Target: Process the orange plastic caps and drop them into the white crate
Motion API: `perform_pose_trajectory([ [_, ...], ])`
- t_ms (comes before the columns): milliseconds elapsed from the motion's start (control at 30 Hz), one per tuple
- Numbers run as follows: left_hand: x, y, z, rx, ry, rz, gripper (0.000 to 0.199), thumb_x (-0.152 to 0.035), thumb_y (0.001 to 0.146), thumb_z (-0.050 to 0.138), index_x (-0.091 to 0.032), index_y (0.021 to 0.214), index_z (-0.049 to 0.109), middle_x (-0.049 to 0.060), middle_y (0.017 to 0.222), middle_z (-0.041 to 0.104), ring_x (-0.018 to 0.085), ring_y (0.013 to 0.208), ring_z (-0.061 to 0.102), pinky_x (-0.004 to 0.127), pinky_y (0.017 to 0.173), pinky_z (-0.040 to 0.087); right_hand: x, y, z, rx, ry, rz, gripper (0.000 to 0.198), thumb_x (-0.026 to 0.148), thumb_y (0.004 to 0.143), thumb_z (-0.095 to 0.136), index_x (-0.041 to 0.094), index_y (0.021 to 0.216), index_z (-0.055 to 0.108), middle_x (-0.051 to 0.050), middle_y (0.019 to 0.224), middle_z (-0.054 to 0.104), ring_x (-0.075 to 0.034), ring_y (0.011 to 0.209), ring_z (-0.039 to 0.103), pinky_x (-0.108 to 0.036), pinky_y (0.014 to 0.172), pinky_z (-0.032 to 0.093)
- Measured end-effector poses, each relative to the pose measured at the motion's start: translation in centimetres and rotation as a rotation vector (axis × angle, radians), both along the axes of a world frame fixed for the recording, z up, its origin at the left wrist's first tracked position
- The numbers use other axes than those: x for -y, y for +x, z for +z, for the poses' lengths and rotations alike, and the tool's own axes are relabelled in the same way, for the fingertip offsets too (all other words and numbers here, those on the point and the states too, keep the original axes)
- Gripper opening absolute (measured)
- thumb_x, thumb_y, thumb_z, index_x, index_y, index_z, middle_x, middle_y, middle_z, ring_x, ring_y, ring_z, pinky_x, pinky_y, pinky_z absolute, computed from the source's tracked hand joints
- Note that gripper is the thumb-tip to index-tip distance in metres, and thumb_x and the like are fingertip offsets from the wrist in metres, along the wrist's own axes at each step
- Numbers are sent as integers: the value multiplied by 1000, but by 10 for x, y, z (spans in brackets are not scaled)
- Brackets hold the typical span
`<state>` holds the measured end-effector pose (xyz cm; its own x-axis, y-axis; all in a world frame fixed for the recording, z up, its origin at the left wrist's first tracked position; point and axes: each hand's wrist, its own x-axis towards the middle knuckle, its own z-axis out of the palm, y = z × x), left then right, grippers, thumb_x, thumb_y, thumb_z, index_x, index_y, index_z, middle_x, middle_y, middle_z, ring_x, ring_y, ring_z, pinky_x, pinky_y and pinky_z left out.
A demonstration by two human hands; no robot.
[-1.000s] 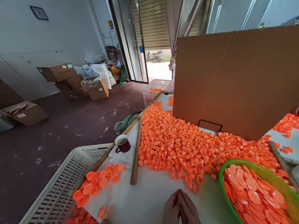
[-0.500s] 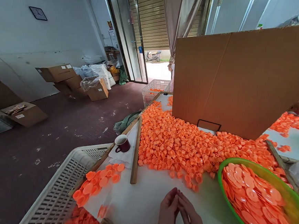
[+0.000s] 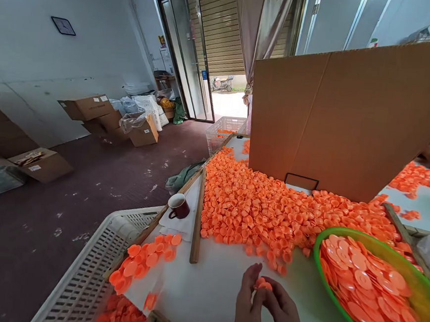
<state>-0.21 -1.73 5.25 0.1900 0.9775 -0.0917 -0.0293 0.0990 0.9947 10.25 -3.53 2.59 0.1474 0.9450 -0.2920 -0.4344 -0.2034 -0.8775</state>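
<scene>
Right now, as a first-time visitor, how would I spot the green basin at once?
Start at the large brown cardboard. Come nearer, to the right of the person's right hand, and reach the basin. Its green rim and flat discs distinguish it from the loose orange cups.

My left hand (image 3: 249, 302) and my right hand (image 3: 284, 310) are near each other, low before me; their fingers (image 3: 249, 277) are bent, in a pinching pose.

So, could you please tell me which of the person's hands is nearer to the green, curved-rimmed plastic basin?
Right. The right hand is just left of the basin, apart from it; the left hand is farther left, beyond the right.
</scene>
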Motion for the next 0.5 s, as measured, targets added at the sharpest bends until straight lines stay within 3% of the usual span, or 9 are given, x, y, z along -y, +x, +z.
perform_pose_trajectory([
  [67,-2,-2,-2,-40,-18,-10,43,-38,84,53,-17,123,51,14,129,52,24,121,47,36,100,39,0,4,1,49,39,-20,46,55,71,66,18,97,66,-9,97,69,-26,89,65,-36,78,55],
  [167,-7,-4,0,-95,-74,-88,27,-35,82,55,-15,100,59,11,101,63,21,92,59,33,80,48,1,7,-7,158,94,-21,39,53,75,62,18,94,64,-7,90,69,-22,79,65,-32,69,55],
  [267,-9,-2,-1,-85,-77,-95,17,-31,80,55,-15,86,56,6,83,60,17,74,56,29,67,47,2,5,-19,275,111,-42,35,50,80,56,19,96,62,-6,87,67,-18,70,61,-30,65,52],
  [367,-11,0,-8,-96,-57,-61,14,-30,81,52,-16,84,53,5,82,57,16,73,54,29,67,46,1,1,-26,284,85,-57,34,49,82,54,20,97,61,-7,92,66,-18,71,61,-31,67,51],
  [500,-13,-4,-15,-201,-23,-87,13,-29,82,51,-16,85,55,7,87,58,17,79,54,30,72,45,-3,3,-27,80,63,30,38,52,77,59,19,98,60,-8,96,65,-22,81,62,-35,73,52],
])
